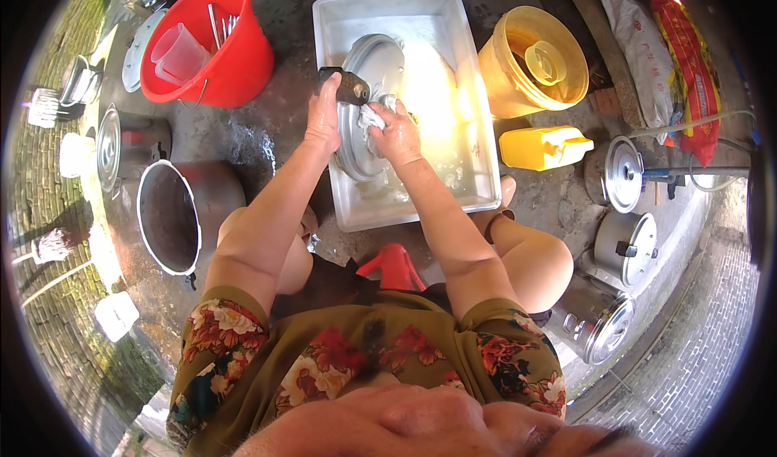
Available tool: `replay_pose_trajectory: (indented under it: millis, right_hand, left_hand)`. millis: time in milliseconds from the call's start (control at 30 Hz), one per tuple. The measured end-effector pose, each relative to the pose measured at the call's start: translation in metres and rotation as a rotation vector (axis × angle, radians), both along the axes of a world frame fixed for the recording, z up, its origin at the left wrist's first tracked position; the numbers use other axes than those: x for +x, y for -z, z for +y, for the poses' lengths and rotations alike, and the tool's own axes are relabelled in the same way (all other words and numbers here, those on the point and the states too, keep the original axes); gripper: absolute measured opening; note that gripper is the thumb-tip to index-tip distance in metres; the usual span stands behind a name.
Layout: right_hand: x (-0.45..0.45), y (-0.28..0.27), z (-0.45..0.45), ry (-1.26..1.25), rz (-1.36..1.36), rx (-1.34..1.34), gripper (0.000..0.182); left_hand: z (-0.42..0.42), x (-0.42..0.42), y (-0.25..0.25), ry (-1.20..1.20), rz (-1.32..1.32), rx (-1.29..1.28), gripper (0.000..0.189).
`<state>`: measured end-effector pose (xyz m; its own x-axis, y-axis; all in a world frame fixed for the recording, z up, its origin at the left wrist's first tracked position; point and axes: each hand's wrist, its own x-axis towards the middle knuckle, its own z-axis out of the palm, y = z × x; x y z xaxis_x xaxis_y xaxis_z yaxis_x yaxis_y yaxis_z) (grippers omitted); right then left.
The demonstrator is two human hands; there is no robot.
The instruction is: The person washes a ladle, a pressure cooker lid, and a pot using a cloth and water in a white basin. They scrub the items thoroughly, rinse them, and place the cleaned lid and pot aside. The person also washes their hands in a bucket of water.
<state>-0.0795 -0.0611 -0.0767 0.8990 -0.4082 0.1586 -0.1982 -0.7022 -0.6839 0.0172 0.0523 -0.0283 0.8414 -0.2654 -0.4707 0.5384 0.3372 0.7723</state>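
Observation:
A round metal pot lid (353,147) stands tilted on its edge in a white rectangular plastic basin (397,217), which holds water. My left hand (323,117) grips a dark handle (345,86) at the near side of the lid. In my right hand (397,132) is a wet white cloth (371,120), pressed to the lid's face. Bright glare covers the right half of the basin, so the water there is hard to see.
A red bucket (258,62) with a plastic jug (180,54) stands left, above a large metal pot (212,196). Right of the basin are a yellow bucket (495,71), a yellow jerrycan (537,148) and several lidded pots. A red stool (393,266) is beneath me.

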Motion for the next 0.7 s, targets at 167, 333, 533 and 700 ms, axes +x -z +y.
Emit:
replay_pose_trajectory:
  millis: [167, 333, 533, 700]
  right_hand:
    - [-0.001, 0.001, 0.008, -0.117, -0.119, -0.027, 0.042]
    - [-0.004, 0.017, -0.011, -0.099, -0.069, -0.034, 0.04]
    - [-0.04, 0.046, -0.088, -0.332, 0.534, -0.206, 0.045]
    - [-0.083, 0.155, -0.165, -0.048, 0.991, -0.132, 0.051]
  left_hand:
    - [0.0, 0.0, 0.005, -0.007, -0.017, -0.011, 0.043]
    - [-0.001, 0.001, -0.004, 0.018, -0.008, 0.0, 0.044]
    - [0.007, 0.018, -0.004, 0.09, -0.015, -0.01, 0.051]
    - [-0.015, 0.012, -0.007, -0.189, -0.186, 0.106, 0.043]
